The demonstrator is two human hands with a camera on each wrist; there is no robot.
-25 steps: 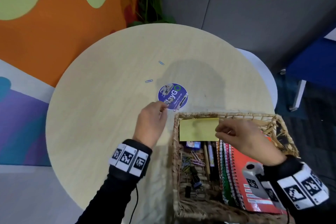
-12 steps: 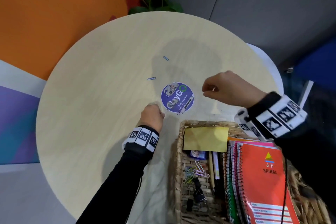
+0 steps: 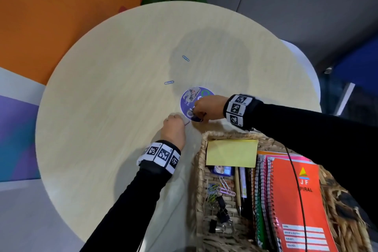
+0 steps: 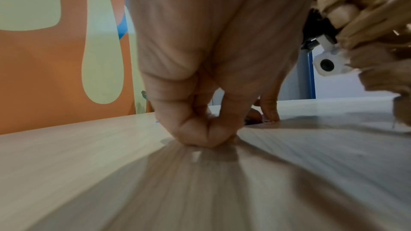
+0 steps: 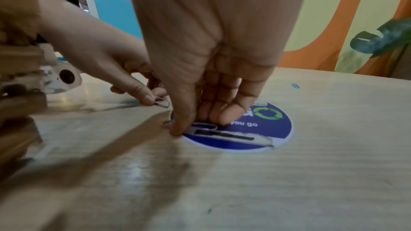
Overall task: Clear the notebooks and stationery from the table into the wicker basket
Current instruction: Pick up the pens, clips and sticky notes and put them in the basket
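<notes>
While the left hand (image 3: 173,129) pinches a paper clip (image 5: 163,102) near the table's (image 3: 102,108) middle, the right hand (image 3: 206,106) pinches another clip (image 5: 203,126) on the round sticker (image 5: 264,129); the wicker basket (image 3: 199,169) sits at the near edge.

Light is even and soft indoors, fairly bright. In the head view a broad soft shadow lies on the desk (image 3: 106,120) beyond the sticker (image 3: 189,96), and straight lines bow toward the edges. Both wrist views are blurred and streaked low in the foreground; the wood grain smears. Glare sheens the desk near the left hand (image 5: 93,55). The basket (image 4: 367,15) is out of focus.
</notes>
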